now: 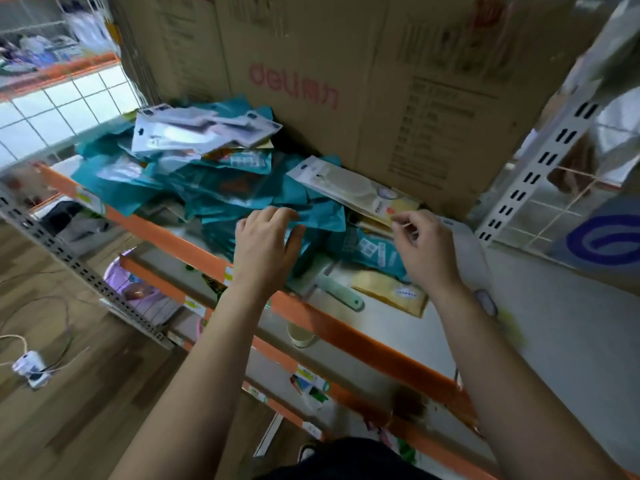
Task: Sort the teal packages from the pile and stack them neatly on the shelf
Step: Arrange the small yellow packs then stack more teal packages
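- Hands: your left hand (266, 244) lies spread on the teal packages (214, 188) piled on the shelf (398, 341); right hand (420, 245) curls at a pale pack (353, 188), grip unclear.
- They look light, floppy and slick, so pinch an edge.

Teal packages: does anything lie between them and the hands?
Yes. A pale package lies across the teal pile at right, its near end pinched by the right hand; white packages cover the back left. The left hand touches a teal package directly.
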Available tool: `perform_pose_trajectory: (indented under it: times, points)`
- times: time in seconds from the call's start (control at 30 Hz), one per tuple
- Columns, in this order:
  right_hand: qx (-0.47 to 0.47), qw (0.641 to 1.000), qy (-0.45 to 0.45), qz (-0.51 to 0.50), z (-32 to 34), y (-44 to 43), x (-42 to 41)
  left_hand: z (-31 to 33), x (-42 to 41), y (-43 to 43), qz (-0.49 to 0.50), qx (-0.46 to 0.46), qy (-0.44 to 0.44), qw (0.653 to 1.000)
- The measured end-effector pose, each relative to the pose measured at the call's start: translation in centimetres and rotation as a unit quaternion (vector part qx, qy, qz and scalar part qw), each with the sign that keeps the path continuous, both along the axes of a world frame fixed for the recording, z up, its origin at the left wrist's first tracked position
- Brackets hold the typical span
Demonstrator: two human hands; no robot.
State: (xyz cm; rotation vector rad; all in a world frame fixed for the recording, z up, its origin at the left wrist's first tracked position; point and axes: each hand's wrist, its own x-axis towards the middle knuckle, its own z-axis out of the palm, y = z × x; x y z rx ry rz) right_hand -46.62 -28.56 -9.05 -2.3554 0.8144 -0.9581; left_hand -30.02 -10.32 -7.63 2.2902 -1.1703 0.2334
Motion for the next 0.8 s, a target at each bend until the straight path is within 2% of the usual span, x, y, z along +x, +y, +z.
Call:
perform_pose_trajectory:
  times: [0.23,0.37,0.57,0.8]
  points:
    - [0.015,0.998,0.047,-0.041,-0.2,-3.1,5.0,0.0,5.8,-2.4,-0.066,-0.019,0.004,0.998]
    - [0.053,0.992,0.086,-0.070,-0.5,-4.5,7.3,0.4,8.4,-3.7,-0.129,-0.036,-0.016,0.991]
    - [0.092,0.968,0.201,-0.118,-0.7,-5.1,9.3,1.3,12.0,-4.7,-0.210,-0.028,-0.043,0.976]
    - [0.116,0.950,0.233,-0.171,-0.9,-3.3,9.6,0.3,14.0,-4.5,-0.245,-0.019,-0.027,0.969]
